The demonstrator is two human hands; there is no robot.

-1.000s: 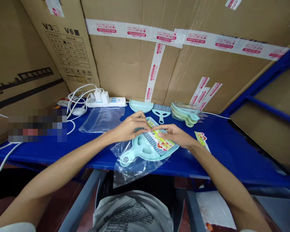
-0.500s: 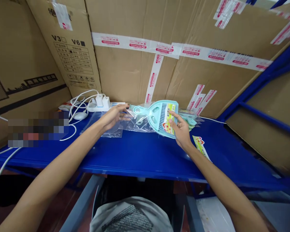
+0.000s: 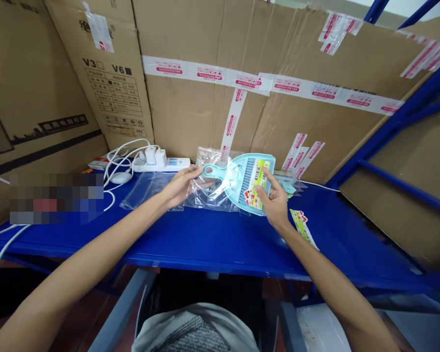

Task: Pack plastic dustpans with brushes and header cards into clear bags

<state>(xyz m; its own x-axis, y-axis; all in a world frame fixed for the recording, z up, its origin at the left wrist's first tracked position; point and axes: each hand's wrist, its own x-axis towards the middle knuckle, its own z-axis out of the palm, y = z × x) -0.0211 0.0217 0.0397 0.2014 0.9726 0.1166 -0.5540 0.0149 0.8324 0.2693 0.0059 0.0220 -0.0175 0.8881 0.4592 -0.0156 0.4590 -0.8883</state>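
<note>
A light-blue dustpan with a small brush nested in it is tilted up over the blue table. My right hand grips its wide end, thumb and fingers on a yellow printed card that lies across the bristles. The dustpan's ring-shaped handle points left, partly inside or behind a clear plastic bag. My left hand is closed on the bag beside the handle's end; some of its fingers are behind the plastic.
Another clear bag lies flat at the left. A power strip with white cables stands behind it. At the right are more bagged pale-green items and a loose printed card. Cardboard walls the back.
My left hand has moved right to the handle's end, and its spread fingers have closed on the bag. The dustpan has shifted slightly right in my right hand.
</note>
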